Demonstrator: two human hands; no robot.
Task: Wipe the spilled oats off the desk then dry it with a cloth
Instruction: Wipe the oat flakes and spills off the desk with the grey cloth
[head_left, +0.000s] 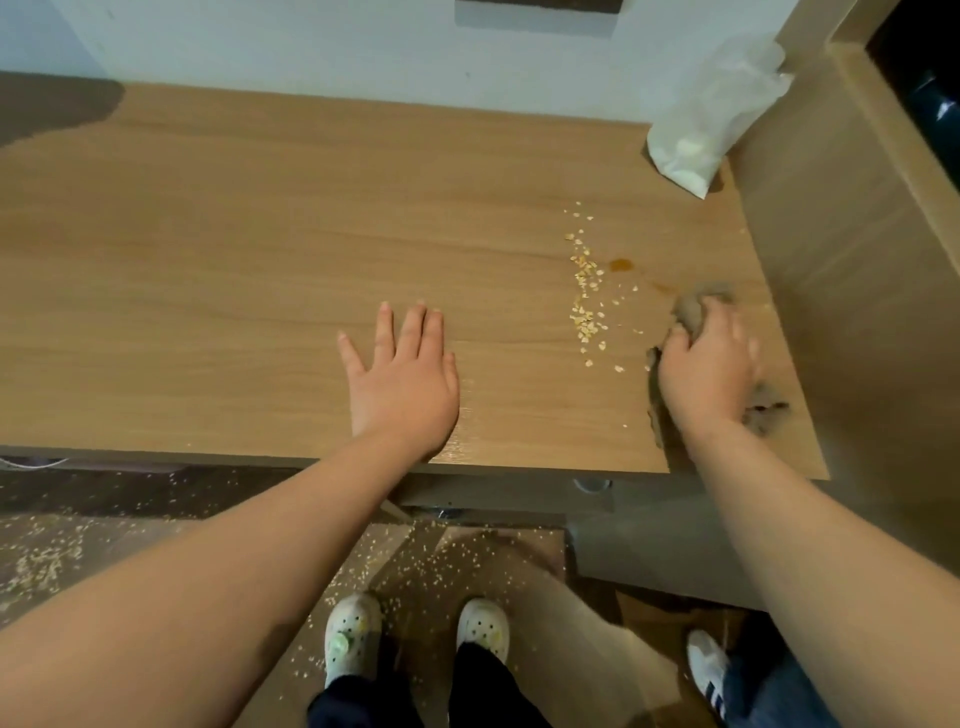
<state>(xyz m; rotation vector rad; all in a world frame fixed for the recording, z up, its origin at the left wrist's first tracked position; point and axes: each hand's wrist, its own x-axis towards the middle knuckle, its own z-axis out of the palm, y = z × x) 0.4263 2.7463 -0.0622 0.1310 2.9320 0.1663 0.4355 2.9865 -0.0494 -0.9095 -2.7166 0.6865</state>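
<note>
Spilled oats (587, 291) lie in a loose streak on the right half of the wooden desk (234, 249). Beside them is a small amber liquid spot (621, 265). My right hand (706, 369) grips a crumpled grey-brown cloth (693, 312) on the desk's right edge, just right of the oats; the hand looks blurred. My left hand (400, 374) rests flat on the desk with fingers spread, left of the oats and near the front edge.
A white plastic bag (711, 119) stands at the desk's back right corner against a wooden side panel (841, 249). Many oats are scattered on the floor (415, 566) below. My feet in white shoes (353, 639) and another person's shoe (706, 670) are on the floor.
</note>
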